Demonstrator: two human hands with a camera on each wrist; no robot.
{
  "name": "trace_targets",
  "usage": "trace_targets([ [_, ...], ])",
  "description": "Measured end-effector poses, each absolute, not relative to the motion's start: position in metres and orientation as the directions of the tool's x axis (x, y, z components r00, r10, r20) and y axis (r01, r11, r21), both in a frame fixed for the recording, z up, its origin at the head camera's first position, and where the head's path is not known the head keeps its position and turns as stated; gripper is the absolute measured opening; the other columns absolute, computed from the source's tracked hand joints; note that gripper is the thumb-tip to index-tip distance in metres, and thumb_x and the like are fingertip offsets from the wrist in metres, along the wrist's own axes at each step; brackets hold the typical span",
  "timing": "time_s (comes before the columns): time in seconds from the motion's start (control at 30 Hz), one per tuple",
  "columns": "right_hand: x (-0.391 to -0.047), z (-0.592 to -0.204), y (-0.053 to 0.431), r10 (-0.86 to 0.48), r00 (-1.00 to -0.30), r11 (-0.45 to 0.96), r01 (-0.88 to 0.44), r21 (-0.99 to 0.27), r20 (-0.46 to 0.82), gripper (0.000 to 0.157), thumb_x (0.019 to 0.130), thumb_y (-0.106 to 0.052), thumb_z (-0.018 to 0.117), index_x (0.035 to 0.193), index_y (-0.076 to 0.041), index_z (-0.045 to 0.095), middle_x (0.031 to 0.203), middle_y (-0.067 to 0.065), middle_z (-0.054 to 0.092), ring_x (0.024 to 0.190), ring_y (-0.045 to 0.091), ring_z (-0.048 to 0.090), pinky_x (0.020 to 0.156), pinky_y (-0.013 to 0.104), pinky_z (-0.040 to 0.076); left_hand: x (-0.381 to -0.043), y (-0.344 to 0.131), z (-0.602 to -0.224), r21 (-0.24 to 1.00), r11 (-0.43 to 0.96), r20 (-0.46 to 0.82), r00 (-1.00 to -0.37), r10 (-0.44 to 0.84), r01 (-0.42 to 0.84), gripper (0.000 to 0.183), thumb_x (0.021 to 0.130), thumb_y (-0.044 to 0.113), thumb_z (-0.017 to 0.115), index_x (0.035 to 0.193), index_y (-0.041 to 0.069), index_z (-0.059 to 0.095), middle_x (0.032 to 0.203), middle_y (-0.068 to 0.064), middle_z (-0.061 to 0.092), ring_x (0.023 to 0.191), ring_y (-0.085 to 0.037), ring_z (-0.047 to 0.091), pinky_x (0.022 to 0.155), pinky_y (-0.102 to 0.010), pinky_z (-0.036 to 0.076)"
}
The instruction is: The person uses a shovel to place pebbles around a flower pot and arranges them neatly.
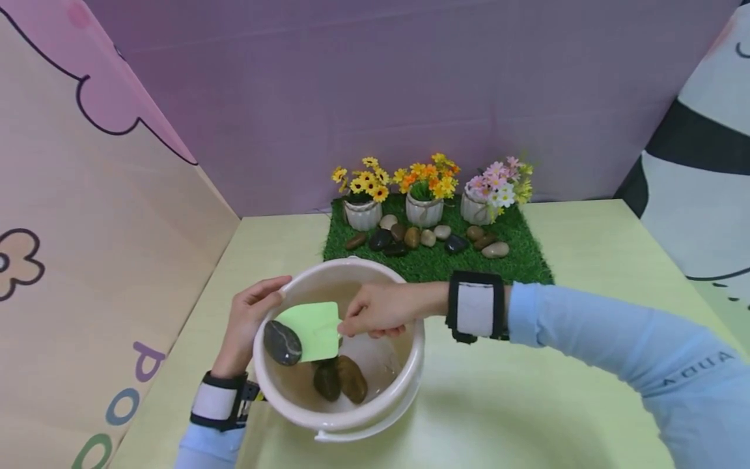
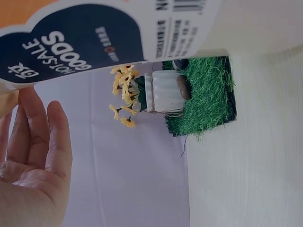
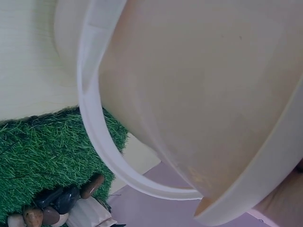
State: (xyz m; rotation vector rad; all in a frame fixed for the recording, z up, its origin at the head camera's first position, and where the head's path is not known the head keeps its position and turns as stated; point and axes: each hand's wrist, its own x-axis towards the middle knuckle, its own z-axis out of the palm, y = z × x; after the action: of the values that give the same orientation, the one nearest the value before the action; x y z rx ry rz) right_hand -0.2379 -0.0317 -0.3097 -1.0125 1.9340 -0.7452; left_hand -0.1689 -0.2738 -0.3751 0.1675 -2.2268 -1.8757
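Observation:
A white bucket (image 1: 342, 417) stands in front of me, its curved handle (image 3: 102, 127) hanging along the outside. My left hand (image 1: 249, 319) touches the rim on the left; in the left wrist view its fingers (image 2: 59, 137) extend nearly straight beside the bucket's printed wall. Over the bucket's mouth, my right hand (image 1: 375, 309) pinches the right edge of a light-green flat piece shaped like a shovel blade (image 1: 313, 329). A dark grey stone (image 1: 282, 342) with a pale vein overlaps its left end. Lower in the bucket lie a dark stone (image 1: 327, 380) and a brown stone (image 1: 351, 379).
Behind the bucket is an artificial grass mat (image 1: 527, 257). It carries a yellow flower pot (image 1: 363, 215), an orange flower pot (image 1: 424, 212), a pink flower pot (image 1: 476, 208) and several stones (image 1: 413, 238). A purple cloth wall (image 1: 410, 78) rises behind the pale table (image 1: 498, 404).

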Motion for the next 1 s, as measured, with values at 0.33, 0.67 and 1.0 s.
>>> trace_targets([
  [0.33,-0.241,-0.306,-0.027,-0.883,-0.308,0.451,-0.359,-0.817,-0.353,0.03,0.092,-0.03,0.053,0.068,-0.015,0.061,0.048,-0.002,0.039,0.039,0.009,0.033,0.038,0.019,0.029,-0.17,-0.274,-0.374,0.978,0.204,0.086,-0.97,-0.228,0.039,0.023,0.09,0.013,0.055,0.11,0.008,0.065,0.096,0.015,0.066,0.09,-0.007,0.059,0.079,-0.02,0.048],
  [0.67,-0.251,-0.291,-0.011,-0.843,-0.39,0.502,-0.321,-0.803,-0.371,0.026,0.091,-0.036,0.054,0.079,-0.016,0.065,0.049,-0.002,0.039,0.039,0.009,0.034,0.037,0.02,0.028,-0.169,-0.274,-0.374,0.974,0.226,0.085,-0.969,-0.234,0.031,0.027,0.092,0.017,0.054,0.112,0.003,0.063,0.096,0.016,0.065,0.088,-0.006,0.06,0.073,-0.02,0.052],
  [1.0,-0.274,-0.274,0.015,-0.773,-0.462,0.601,-0.315,-0.735,-0.434,0.028,0.092,-0.039,0.051,0.097,-0.017,0.068,0.052,-0.001,0.044,0.039,0.01,0.035,0.04,0.02,0.031,-0.17,-0.274,-0.374,0.978,0.208,0.074,-0.969,-0.234,0.025,0.024,0.089,0.009,0.053,0.11,0.006,0.064,0.092,0.013,0.067,0.078,-0.008,0.065,0.067,-0.025,0.056],
])
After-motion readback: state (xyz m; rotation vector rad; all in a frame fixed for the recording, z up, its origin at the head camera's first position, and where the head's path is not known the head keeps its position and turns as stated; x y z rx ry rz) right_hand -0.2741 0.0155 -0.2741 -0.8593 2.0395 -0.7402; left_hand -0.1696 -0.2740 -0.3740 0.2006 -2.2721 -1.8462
